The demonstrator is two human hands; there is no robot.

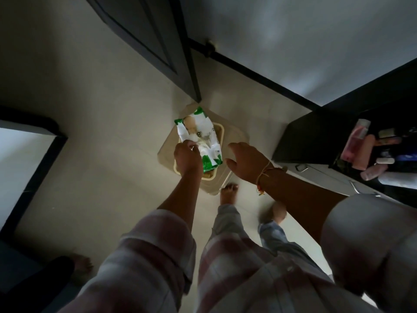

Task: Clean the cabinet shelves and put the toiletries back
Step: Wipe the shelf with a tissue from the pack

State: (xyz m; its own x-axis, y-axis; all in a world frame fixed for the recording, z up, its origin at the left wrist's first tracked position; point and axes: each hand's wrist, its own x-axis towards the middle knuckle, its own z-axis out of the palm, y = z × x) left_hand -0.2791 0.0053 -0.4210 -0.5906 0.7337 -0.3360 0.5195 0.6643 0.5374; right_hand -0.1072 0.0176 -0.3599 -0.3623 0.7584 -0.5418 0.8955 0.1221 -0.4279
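Toiletries lie at three o'clock; I see the left hand pinching a wipes pack over the bin, right hand spread empty.

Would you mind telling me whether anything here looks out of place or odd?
Only the toiletries at the right: several bottles lie tipped in a jumble rather than upright. The left hand holds a crumpled green-and-white packet over the bin.

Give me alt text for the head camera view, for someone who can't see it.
Seen from above, a person's left hand holds a green and white packet over a beige bin on the pale floor, while the right hand hovers open beside it. Pink toiletries sit in a dark cabinet at right.
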